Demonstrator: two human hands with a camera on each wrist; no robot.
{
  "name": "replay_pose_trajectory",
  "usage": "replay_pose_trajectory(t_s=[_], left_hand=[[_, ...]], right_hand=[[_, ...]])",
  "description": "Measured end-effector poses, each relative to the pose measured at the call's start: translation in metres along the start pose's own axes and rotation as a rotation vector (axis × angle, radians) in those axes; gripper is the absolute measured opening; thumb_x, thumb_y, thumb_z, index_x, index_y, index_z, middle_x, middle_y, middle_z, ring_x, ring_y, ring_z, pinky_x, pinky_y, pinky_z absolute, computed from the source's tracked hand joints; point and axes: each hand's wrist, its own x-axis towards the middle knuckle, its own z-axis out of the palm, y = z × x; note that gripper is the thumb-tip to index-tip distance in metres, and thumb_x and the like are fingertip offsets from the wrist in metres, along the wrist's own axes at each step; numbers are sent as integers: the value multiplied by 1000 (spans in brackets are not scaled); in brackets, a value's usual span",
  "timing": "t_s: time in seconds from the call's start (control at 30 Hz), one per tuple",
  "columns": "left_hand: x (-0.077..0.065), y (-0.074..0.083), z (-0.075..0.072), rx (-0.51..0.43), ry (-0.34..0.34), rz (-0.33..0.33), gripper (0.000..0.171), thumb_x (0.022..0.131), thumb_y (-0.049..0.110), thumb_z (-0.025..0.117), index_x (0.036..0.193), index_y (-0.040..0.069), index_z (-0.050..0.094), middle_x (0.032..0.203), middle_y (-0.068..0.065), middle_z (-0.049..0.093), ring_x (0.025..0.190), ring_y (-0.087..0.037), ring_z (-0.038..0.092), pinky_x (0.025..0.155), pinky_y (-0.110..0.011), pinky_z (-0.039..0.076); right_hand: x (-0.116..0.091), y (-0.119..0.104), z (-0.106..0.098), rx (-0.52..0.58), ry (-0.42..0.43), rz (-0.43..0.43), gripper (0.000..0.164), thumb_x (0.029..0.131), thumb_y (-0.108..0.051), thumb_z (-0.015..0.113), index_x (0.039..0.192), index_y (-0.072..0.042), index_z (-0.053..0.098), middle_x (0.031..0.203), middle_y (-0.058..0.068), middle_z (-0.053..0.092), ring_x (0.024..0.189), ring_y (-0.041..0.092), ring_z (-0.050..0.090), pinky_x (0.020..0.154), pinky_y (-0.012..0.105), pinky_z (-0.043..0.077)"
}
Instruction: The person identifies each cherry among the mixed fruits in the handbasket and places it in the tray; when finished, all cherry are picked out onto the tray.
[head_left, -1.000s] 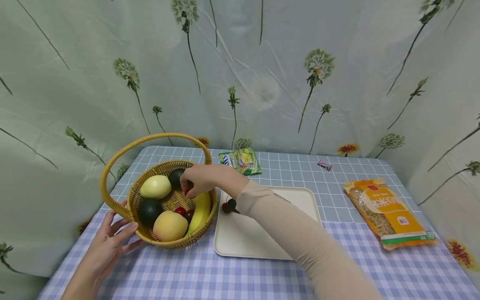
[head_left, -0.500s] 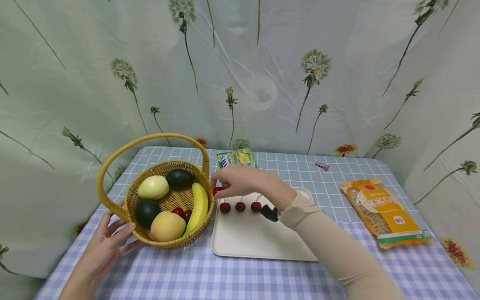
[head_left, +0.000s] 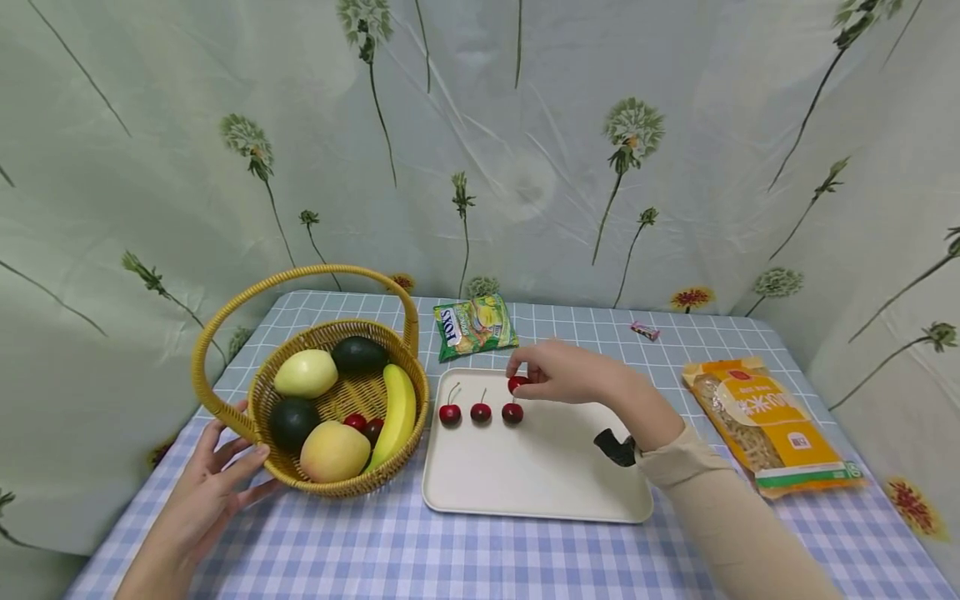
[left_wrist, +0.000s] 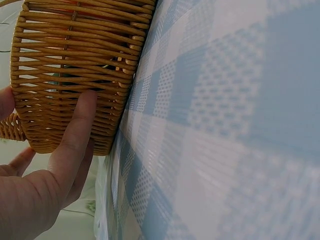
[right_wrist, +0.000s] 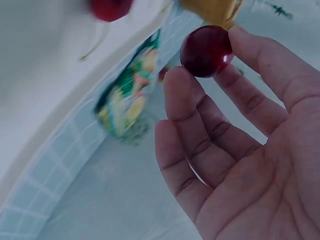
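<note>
In the head view, my right hand [head_left: 573, 372] pinches a dark red cherry [right_wrist: 207, 51] between thumb and fingertips, over the back of the white tray [head_left: 540, 483]. On the tray below, a row of cherries with stems includes a left cherry [head_left: 450, 415], a middle cherry [head_left: 481, 412] and a right cherry [head_left: 512, 413] close under my fingers. My left hand [head_left: 206, 496] rests against the left side of the yellow wicker basket [head_left: 393, 475], fingers spread and fairly straight on the weave [left_wrist: 75, 45]. Two more cherries [head_left: 356, 422] lie inside the basket.
The basket also holds a banana [head_left: 397, 417], a peach [head_left: 335, 452], a pale green fruit [head_left: 306, 373] and two dark green fruits [head_left: 360, 356]. Its tall handle [head_left: 300, 273] arches overhead. Behind the tray is a green snack bag [head_left: 476, 327]; an orange food bag [head_left: 772, 425] and small candy [head_left: 645, 331] lie rightward.
My right hand has lifted a cherry out of the basket and carried it rightward over the tray, uncovering the row of cherries. The left hand has stayed at the basket.
</note>
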Motion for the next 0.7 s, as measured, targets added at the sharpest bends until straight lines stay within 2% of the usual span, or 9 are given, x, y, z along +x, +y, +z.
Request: replay_pose_trajectory(t_s=[0.3, 0.7], left_hand=[[0, 2, 1, 18, -3, -5, 74, 111, 8, 59, 163, 45, 22, 127, 18, 55, 108, -2, 69, 82, -37, 64], [0, 1, 0, 18, -4, -2, 75, 111, 8, 59, 165, 43, 21, 128, 17, 54, 109, -1, 69, 82, -37, 64]], right_hand=[[-25, 36, 14, 8, 35, 67, 19, 102, -20, 75, 118, -10, 73, 75, -2, 59, 70, 9, 50, 68, 25, 43], [-23, 50, 38, 6, 5, 151, 18, 100, -22, 78, 116, -15, 73, 73, -4, 59, 68, 9, 51, 66, 25, 41]])
